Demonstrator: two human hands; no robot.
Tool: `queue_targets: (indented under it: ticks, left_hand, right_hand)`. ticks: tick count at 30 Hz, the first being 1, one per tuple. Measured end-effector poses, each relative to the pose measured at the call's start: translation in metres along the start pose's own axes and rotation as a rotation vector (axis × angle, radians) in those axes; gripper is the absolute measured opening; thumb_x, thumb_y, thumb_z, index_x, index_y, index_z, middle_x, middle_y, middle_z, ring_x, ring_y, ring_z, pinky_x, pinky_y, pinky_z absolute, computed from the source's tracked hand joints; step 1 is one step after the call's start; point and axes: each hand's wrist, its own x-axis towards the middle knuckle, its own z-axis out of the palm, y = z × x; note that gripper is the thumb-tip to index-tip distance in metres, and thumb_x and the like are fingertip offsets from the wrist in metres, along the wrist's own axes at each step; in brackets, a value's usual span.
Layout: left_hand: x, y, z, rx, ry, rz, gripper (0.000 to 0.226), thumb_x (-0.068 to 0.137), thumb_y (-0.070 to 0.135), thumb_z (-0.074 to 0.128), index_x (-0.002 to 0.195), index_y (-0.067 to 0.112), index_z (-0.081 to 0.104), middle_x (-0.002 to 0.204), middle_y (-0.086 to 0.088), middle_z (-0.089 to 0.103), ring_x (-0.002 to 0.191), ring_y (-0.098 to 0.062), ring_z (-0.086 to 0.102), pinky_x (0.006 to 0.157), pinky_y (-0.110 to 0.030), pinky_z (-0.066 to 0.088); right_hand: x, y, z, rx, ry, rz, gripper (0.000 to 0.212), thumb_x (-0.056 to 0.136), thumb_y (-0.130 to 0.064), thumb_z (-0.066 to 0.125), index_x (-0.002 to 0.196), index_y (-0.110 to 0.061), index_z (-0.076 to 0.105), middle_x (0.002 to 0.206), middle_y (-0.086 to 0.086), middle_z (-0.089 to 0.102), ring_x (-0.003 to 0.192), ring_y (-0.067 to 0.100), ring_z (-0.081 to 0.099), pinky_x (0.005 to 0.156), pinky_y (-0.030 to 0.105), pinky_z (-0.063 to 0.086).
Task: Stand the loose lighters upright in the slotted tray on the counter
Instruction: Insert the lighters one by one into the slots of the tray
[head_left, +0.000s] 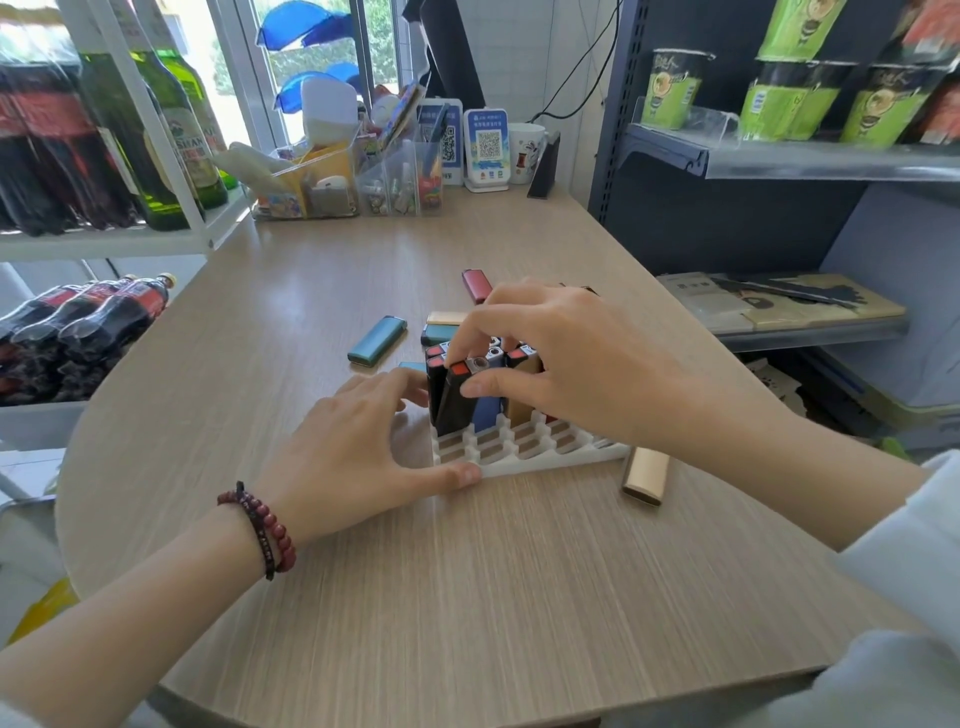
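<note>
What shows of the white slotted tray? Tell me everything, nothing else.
The slotted tray is white, plastic by its look, a grid of small rectangular slots, flat on the wooden counter. Near rows are empty; far rows hold upright lighters. The left hand rests against its left edge, thumb at the near corner. The right hand pinches a tilted black lighter in it. A gold lighter lies beside its right end.
</note>
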Motion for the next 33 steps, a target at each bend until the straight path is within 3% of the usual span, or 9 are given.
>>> queue_targets:
  ticks: [8,11,17,29,33]
  left_hand:
    - [0.0,-0.003,0.003,0.063,0.017,0.037,0.074,0.054,0.088,0.047,0.115,0.047,0.037,0.11,0.024,0.047,0.101,0.002,0.041,0.077,-0.021,0.034]
    - [0.0,-0.002,0.004,0.075,0.028,0.042,0.08,0.053,0.089,0.048,0.118,0.044,0.037,0.11,0.021,0.049,0.099,-0.001,0.043,0.081,-0.025,0.039]
    - [0.002,-0.001,0.005,0.065,0.037,0.046,0.089,0.051,0.09,0.047,0.124,0.04,0.036,0.115,0.018,0.049,0.102,-0.002,0.044,0.085,-0.028,0.041]
    - [-0.001,0.002,0.003,0.048,0.05,0.033,0.083,0.054,0.085,0.052,0.123,0.041,0.036,0.11,0.022,0.046,0.102,0.0,0.044,0.085,-0.025,0.038]
    - [-0.003,0.003,0.0,0.002,0.058,-0.001,0.084,0.055,0.079,0.058,0.126,0.041,0.035,0.111,0.021,0.046,0.104,0.0,0.043,0.085,-0.023,0.037]
  right_hand:
    - [-0.002,-0.002,0.003,-0.031,-0.041,-0.045,0.022,0.083,-0.036,0.065,0.103,-0.027,0.065,0.1,-0.01,0.064,0.095,0.008,0.054,0.081,0.03,0.045]
    - [-0.001,-0.003,0.004,-0.086,-0.015,-0.057,0.025,0.084,-0.038,0.064,0.107,-0.027,0.06,0.098,-0.012,0.063,0.095,0.01,0.054,0.086,0.032,0.039]
    - [-0.001,-0.004,0.005,-0.155,0.048,-0.068,0.022,0.084,-0.037,0.063,0.102,-0.026,0.061,0.096,-0.01,0.066,0.094,0.013,0.056,0.088,0.038,0.041]
    - [-0.003,-0.003,0.011,-0.162,-0.028,-0.033,0.031,0.085,-0.038,0.062,0.114,-0.026,0.06,0.112,-0.005,0.059,0.106,0.014,0.053,0.089,0.037,0.045]
    - [-0.008,0.003,0.013,-0.205,-0.062,-0.024,0.043,0.084,-0.043,0.061,0.125,-0.032,0.052,0.125,-0.006,0.052,0.115,0.015,0.047,0.094,0.036,0.04]
